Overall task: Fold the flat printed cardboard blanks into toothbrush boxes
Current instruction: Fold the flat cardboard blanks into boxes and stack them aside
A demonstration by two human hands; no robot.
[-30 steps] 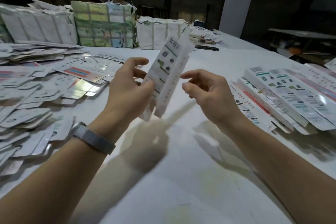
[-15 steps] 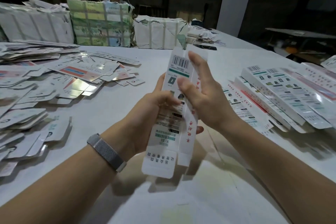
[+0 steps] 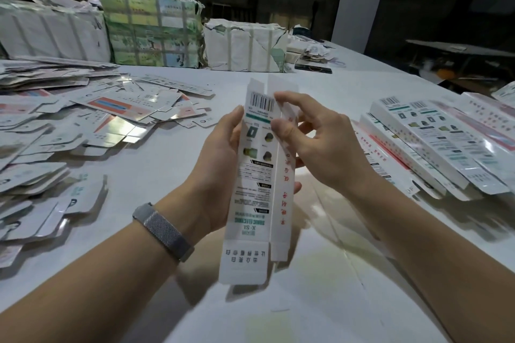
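Two hands: both are holding one blank above the table, between them.
Left hand: it is gripping the blank's left edge, with fingers wrapping behind and fingertips showing past the right edge.
Right hand: it is pinching the upper part of the narrow red-lettered side panel, thumb and forefinger curled onto the crease.
Blank's state: it is starting to open into a sleeve, the side panel angling away from the barcode face; both end flaps are sticking out unfolded, by my reading.
Long axis: it is running almost upright, tilting slightly right at the top; the barcode end is pointing away and up, the wide bottom flap toward the wearer.
Progress: many pieces are lying in a loose pile left of the blank, and flat blanks are sitting in a neat stack right of it; I cannot tell which are finished.
Left to do: squaring this sleeve and tucking both ends, then working through the stack.
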